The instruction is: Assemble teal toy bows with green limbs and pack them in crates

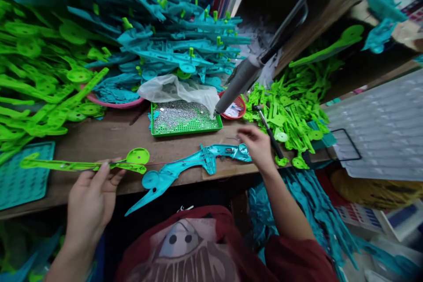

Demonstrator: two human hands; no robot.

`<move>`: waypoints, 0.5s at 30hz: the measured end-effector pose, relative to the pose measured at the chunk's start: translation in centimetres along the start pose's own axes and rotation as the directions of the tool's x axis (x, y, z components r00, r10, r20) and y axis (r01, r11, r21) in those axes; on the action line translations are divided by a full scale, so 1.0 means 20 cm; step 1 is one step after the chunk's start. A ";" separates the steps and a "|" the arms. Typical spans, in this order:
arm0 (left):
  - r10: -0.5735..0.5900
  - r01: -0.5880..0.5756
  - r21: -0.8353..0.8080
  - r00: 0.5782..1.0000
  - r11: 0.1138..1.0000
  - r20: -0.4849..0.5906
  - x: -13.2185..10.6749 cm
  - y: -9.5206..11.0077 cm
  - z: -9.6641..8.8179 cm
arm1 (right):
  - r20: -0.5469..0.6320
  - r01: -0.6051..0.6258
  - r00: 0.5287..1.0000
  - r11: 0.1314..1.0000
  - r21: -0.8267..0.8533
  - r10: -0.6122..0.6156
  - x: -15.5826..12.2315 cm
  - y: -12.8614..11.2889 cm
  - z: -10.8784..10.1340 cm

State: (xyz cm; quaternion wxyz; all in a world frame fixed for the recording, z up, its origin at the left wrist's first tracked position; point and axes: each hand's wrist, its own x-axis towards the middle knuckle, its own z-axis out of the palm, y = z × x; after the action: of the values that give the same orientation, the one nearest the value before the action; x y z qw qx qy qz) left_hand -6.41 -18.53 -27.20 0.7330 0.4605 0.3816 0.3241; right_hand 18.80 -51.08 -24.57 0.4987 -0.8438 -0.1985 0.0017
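The left hand (90, 198) has its thumb and fingertips closed on a long, flat lime-green plastic arm (66, 165) with a round disc near its right end. The arm lies along the near edge of the worn wooden workbench (109, 134), reaching out to the left. Just right of it lies a curved teal plastic moulding (198, 163), its pointed tip hanging over the near edge. The right hand (259, 147) is on the moulding's far-right end with fingers curled down, but motion blur hides whether they pinch it. Both parts look light, thin and smooth. They are probably springy along their length and liable to bend or twist if lifted by one tip, so a hold near the middle or at the thicker hub looks steadier. Behind them sits a green perforated plastic tray (185, 131) of small silvery metal bits (178, 116), partly under a crumpled clear plastic bag (175, 88). A small black-handled hammer (269, 132) lies to the right, under a grey padded lever handle (241, 80). Heaps of green plastic parts (33, 61) and teal plastic parts (172, 31) fill the far side.
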 end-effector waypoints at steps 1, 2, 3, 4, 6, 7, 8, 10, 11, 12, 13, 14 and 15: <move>0.008 -0.008 -0.006 1.000 1.000 0.000 -0.01 0.00 0.00 | -0.148 -0.080 0.986 0.996 -0.037 0.074 0.04 0.03 -0.07; 0.016 -0.016 -0.010 1.000 1.000 -0.005 -0.02 0.00 0.00 | -0.312 -0.137 0.945 0.986 -0.098 0.101 0.06 0.05 -0.13; 0.019 -0.019 -0.009 1.000 1.000 -0.010 -0.04 0.00 0.00 | -0.467 -0.164 0.882 0.969 -0.185 0.060 0.08 0.05 -0.18; 0.012 -0.012 -0.004 1.000 1.000 -0.009 -0.06 0.01 0.00 | -0.580 -0.154 0.813 0.945 -0.287 -0.044 0.08 0.03 -0.19; -0.020 0.020 0.009 1.000 1.000 0.011 -0.10 0.01 0.00 | -0.595 0.016 0.735 0.886 -0.464 -0.325 0.02 -0.08 -0.12; -0.042 0.041 0.023 0.999 0.999 0.034 -0.13 0.02 0.01 | -0.499 0.181 0.748 0.859 -0.479 -0.437 -0.04 -0.15 -0.03; -0.067 0.064 0.046 0.996 0.997 0.062 -0.15 0.03 0.01 | -0.326 0.384 0.783 0.823 -0.418 -0.531 -0.10 -0.24 0.08; -0.113 0.099 0.128 0.987 0.987 0.110 -0.18 0.05 0.00 | 0.239 0.662 0.740 0.743 -0.096 -0.629 -0.23 -0.40 0.33; -0.133 0.110 0.180 0.984 0.978 0.120 -0.18 0.05 -0.01 | 0.422 0.678 0.651 0.733 0.048 -0.631 -0.28 -0.45 0.45; -0.154 0.123 0.232 0.981 0.965 0.121 -0.18 0.06 -0.03 | 0.543 0.644 0.580 0.750 0.152 -0.607 -0.32 -0.49 0.56; -0.173 0.136 0.278 0.978 0.951 0.114 -0.17 0.06 -0.05 | 0.618 0.580 0.538 0.784 0.223 -0.574 -0.34 -0.51 0.66; -0.195 0.153 0.312 0.975 0.937 0.106 -0.15 0.06 -0.07 | 0.658 0.509 0.524 0.818 0.267 -0.541 -0.35 -0.50 0.74; -0.222 0.176 0.336 0.970 0.925 0.101 -0.13 0.05 -0.09 | 0.678 0.433 0.531 0.850 0.298 -0.508 -0.35 -0.48 0.80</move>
State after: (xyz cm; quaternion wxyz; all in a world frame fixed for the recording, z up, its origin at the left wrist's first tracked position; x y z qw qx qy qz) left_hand -9.46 -19.57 -26.09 0.7008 0.5550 0.4231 0.1480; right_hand 5.97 -35.97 -25.81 0.3957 -0.6598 -0.6013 0.2157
